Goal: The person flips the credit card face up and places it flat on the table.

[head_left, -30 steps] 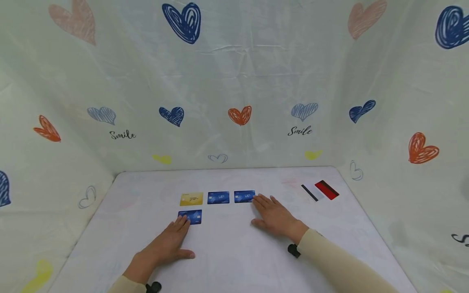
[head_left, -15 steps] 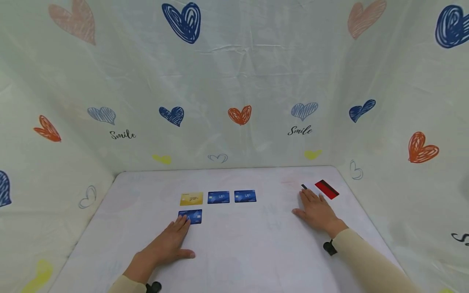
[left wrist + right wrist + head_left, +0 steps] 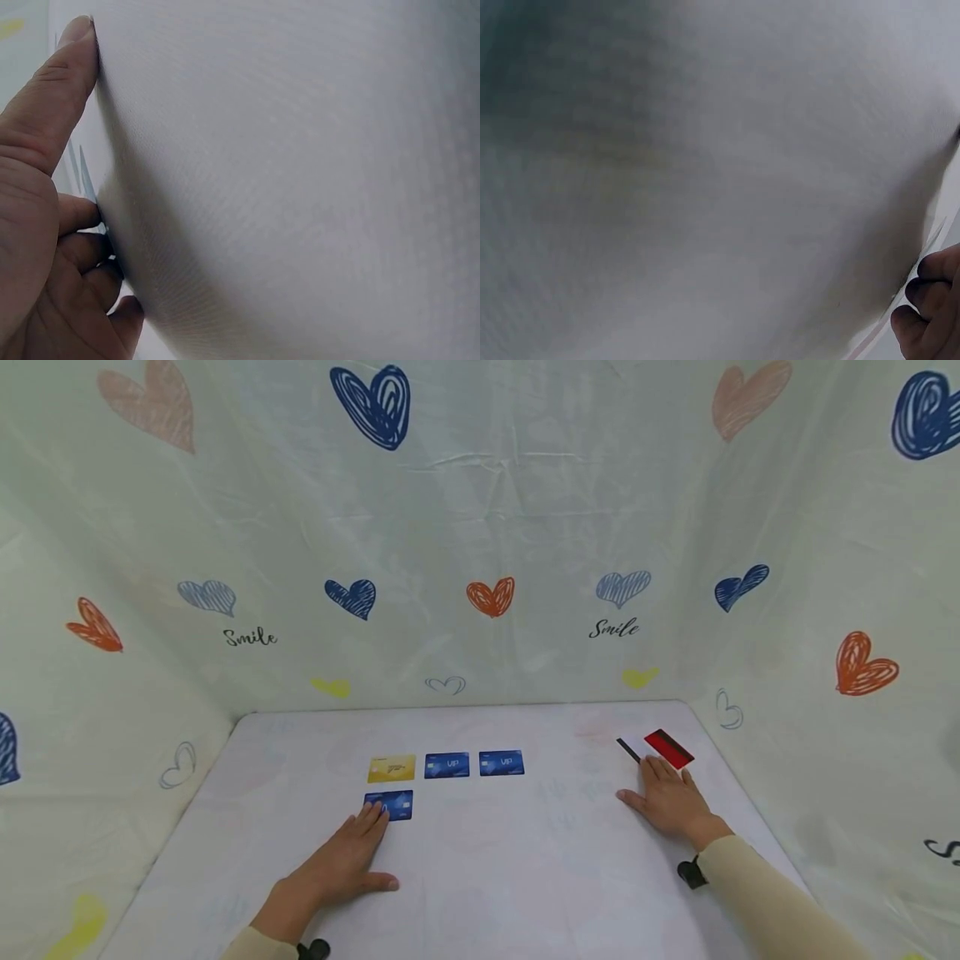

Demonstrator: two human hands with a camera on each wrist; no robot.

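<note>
My left hand [image 3: 341,864] lies with straight fingers on the lower blue card [image 3: 401,804], covering its left part; the thumb stretches out to the side on the table. In the left wrist view the thumb [image 3: 56,94] and fingertips touch the white surface. On the far right, my right hand [image 3: 667,800] rests flat, its fingertips over a white card with a black stripe [image 3: 628,750]. Much of that card is hidden under the fingers. Just beyond them lies a red card with a dark stripe [image 3: 666,747]. The right wrist view catches only some fingers [image 3: 934,296] at its edge.
A gold card [image 3: 392,768], a blue VIP card [image 3: 447,766] and another blue VIP card [image 3: 502,762] form a row on the white table [image 3: 510,877]. A white curtain [image 3: 480,527] printed with hearts encloses the table's back and sides.
My right hand has left the rightmost blue VIP card and moved right to the striped white card, then slid slightly further right and nearer. My left hand stays on the lower blue card.
</note>
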